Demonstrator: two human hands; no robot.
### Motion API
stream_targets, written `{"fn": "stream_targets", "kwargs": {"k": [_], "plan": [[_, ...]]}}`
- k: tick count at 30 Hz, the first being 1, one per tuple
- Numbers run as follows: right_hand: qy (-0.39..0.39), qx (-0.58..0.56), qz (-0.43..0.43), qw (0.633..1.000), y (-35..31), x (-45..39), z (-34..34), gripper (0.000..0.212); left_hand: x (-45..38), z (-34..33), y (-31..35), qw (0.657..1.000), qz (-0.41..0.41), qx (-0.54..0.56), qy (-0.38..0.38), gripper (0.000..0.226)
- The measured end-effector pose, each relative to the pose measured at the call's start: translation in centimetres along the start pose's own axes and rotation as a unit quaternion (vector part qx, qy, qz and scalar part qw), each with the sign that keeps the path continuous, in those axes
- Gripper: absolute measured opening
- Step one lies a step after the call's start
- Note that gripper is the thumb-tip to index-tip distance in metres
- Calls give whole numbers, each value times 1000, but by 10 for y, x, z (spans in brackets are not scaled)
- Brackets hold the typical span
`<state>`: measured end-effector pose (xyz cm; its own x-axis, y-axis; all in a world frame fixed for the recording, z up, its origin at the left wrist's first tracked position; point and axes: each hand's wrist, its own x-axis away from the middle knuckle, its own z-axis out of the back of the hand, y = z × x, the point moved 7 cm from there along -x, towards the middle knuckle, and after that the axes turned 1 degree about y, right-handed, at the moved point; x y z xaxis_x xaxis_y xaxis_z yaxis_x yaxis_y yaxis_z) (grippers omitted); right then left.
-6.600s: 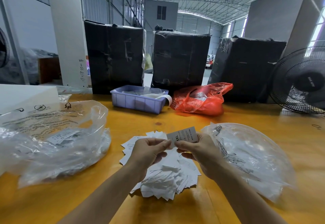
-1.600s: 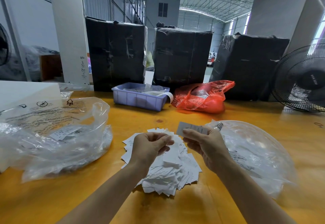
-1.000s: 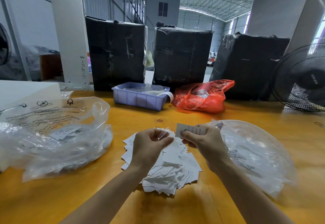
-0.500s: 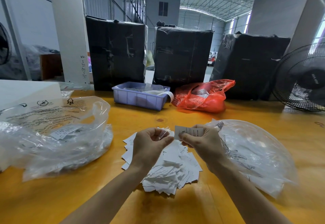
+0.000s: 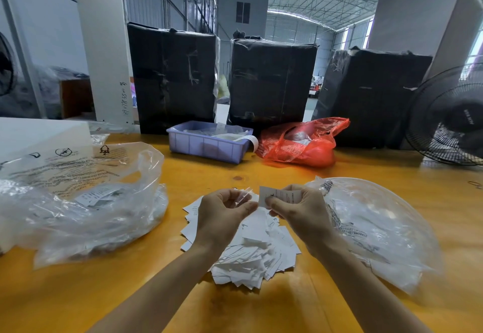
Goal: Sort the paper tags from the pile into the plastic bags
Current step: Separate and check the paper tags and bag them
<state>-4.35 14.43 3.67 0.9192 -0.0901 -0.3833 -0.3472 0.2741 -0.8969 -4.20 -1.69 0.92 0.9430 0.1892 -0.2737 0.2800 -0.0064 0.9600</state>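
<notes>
The right hand (image 5: 300, 215), pinching one paper tag (image 5: 281, 196), has drawn back from beside the right plastic bag (image 5: 379, 228) toward the left hand (image 5: 222, 215); the tag's near edge now sits just beside the left thumb; the left hand's curled fingers (image 5: 230, 196) now hold a small clear film (image 5: 244, 196) above the tag pile (image 5: 256, 254).

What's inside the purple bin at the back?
Over the purple bin rim: crumpled clear plastic and a white strip hanging over its right corner. The opaque wall hides anything lower; the contents cannot be identified.
</notes>
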Motion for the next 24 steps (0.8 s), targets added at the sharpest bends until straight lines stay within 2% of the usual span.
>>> {"fn": "stream_targets", "kwargs": {"k": [8, 16, 24], "plan": [[24, -1, 13, 1000, 0, -2, 4, 16, 3, -5, 5, 998, 12, 42, -36, 9], [31, 15, 42, 999, -5, -2, 6, 15, 4, -7, 3, 997, 29, 55, -47, 11], [31, 17, 62, 997, -6, -1, 7, 13, 4, -12, -4, 992, 74, 50, -93, 6]]}}
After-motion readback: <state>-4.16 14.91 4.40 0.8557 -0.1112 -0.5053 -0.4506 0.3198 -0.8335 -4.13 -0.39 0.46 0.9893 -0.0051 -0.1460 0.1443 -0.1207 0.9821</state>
